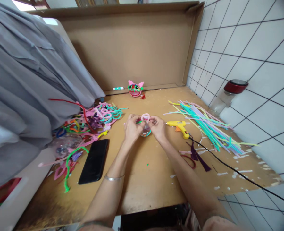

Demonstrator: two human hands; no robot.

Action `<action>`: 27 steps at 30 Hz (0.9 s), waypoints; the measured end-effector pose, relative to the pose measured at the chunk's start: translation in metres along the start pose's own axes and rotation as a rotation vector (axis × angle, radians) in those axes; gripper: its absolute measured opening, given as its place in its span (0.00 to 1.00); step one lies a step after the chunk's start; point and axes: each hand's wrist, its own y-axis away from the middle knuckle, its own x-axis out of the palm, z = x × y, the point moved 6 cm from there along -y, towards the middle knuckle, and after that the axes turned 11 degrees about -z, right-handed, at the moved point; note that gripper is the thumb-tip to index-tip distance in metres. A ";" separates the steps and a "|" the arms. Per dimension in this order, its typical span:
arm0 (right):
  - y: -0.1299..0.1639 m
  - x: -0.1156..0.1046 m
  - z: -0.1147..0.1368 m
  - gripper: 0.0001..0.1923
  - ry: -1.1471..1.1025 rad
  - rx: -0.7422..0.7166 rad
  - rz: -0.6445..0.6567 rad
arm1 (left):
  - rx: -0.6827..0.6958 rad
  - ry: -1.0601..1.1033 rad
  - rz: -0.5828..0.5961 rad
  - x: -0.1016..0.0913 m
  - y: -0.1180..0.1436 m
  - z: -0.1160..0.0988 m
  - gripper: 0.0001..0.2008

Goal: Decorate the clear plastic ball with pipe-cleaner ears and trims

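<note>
Reaching in over the near edge of the wooden table (pixel 132 205), two bare arms go up to the left of the yellow glue gun (pixel 178 124). A tiny green bit (pixel 147 164) lies nearer than the gun and to its left. The black phone (pixel 94 162) lies well left of the gun and nearer too. A dark purple tassel (pixel 196 154) sits just on the near side of the gun's handle.

Next come the hands. The left hand (pixel 132 129) and right hand (pixel 157 127) are left of the gun, with the right one close to its tip. The pink loop (pixel 145 114) is up between them. The fingers of both hands look pinched on it, one hand at each side. Under it is a clear round piece (pixel 146 129); I cannot tell which fingers hold that. It seems best to pinch softly so the loop stays round, hold both sides level, and keep the right hand off the gun's tip, which may be hot.

A messy heap of fuzzy sticks (pixel 101 112) is far left of the gun, and a straighter pile of sticks (pixel 199 126) is just right of it. Farthest, a pink-eared cat face (pixel 135 89) sits beyond the gun and to its left, by the cardboard wall (pixel 132 48).
</note>
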 end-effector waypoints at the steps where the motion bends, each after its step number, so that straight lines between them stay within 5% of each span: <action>1: 0.000 -0.001 0.001 0.02 0.013 -0.012 -0.006 | 0.003 -0.001 -0.003 0.000 0.000 0.000 0.11; 9: 0.002 -0.006 0.005 0.02 0.099 -0.091 -0.064 | 0.023 0.028 -0.019 0.002 0.001 -0.001 0.10; 27: -0.003 -0.005 -0.002 0.04 0.081 0.008 -0.034 | 0.140 0.067 0.027 -0.005 -0.004 -0.008 0.11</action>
